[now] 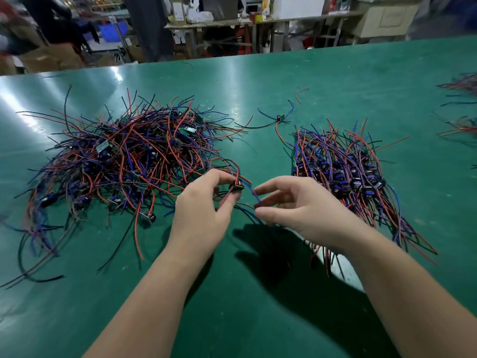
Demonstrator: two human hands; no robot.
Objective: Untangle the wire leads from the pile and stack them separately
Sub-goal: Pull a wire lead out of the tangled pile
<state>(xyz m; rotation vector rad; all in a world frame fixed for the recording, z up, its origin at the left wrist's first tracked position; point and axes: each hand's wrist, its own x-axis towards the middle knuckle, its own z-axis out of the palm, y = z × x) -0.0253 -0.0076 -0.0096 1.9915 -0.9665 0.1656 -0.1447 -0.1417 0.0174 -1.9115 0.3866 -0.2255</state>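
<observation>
A big tangled pile [129,161] of red, blue and black wire leads with small modules lies on the left of the green table [258,293]. On the right lies a neater stack [346,171] of leads laid side by side. My left hand [204,210] pinches one lead's small module [237,187] at the pile's right edge; its red and blue wires still run back into the tangle. My right hand [291,205] pinches that lead's blue wire [255,196] between thumb and forefinger, just right of the module.
A single lead [280,117] lies apart beyond the stack, with a loose red wire [300,93] behind it. More wire bundles [462,104] sit at the far right edge. A pale strip [343,267] lies under my right forearm. Benches and boxes stand past the table.
</observation>
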